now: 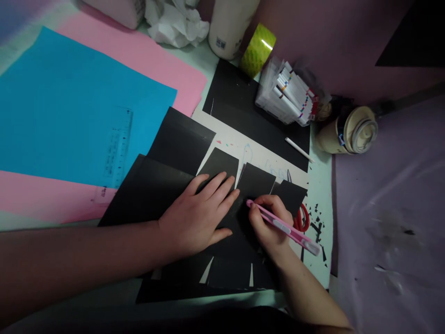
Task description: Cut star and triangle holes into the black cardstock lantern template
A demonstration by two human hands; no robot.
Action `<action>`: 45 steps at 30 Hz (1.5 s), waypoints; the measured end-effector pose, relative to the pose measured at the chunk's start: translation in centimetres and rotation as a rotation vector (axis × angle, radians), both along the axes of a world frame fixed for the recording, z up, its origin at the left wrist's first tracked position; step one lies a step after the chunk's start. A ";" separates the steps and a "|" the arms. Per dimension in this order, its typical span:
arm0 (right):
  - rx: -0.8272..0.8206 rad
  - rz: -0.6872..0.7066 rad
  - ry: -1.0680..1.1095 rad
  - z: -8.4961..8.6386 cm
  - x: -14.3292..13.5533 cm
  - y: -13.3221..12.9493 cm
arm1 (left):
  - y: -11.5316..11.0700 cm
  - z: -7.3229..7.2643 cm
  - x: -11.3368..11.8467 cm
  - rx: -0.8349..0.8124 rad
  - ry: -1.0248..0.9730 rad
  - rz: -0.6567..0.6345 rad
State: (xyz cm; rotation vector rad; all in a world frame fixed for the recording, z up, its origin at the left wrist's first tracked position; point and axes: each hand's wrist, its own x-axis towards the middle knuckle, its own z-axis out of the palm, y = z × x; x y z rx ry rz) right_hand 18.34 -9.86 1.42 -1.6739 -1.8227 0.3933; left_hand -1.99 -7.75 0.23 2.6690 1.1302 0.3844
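My left hand (198, 215) lies flat with fingers spread, pressing on a sheet of black card (222, 241). The card has slits and tapered gaps along its far and near edges, leaving several flaps. My right hand (273, 225) is closed round a slim pink craft knife (295, 235), held like a pen. Its front end points down at the card just right of my left fingers; no blade can be made out. Red-handled scissors (302, 218) lie partly hidden behind my right hand and the card.
Blue paper (69, 102) and pink paper (187, 76) lie left, under a clear ruler (118, 144). At the back are crumpled tissue (177, 23), yellow tape (257, 50), a box of white markers (287, 90) and a lidded cup (347, 132). Black scraps (317, 227) litter the right edge.
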 end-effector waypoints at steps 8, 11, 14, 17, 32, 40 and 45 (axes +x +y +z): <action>-0.227 -0.054 0.089 1.6 -0.6 0.2 | 0.0 0.1 0.0 0.005 0.027 -0.009; -0.201 -0.133 0.088 1.2 -1.5 -0.6 | -0.1 0.1 0.0 0.014 0.034 -0.009; -0.102 -0.255 0.086 0.3 -2.5 -1.3 | -0.1 0.2 0.0 0.020 0.039 -0.012; -0.010 -0.357 0.059 -0.6 -3.5 -1.7 | -0.1 0.4 -0.1 0.023 0.043 -0.013; 0.059 -0.411 0.041 -0.9 -4.5 -1.7 | -0.1 0.1 0.0 0.014 0.009 -0.010; 0.031 -0.427 0.095 -0.8 -4.6 -1.7 | 0.1 0.3 0.0 -0.010 0.017 -0.015; 0.035 -0.413 0.093 -0.8 -4.5 -1.7 | 0.1 0.3 0.0 -0.007 0.021 -0.016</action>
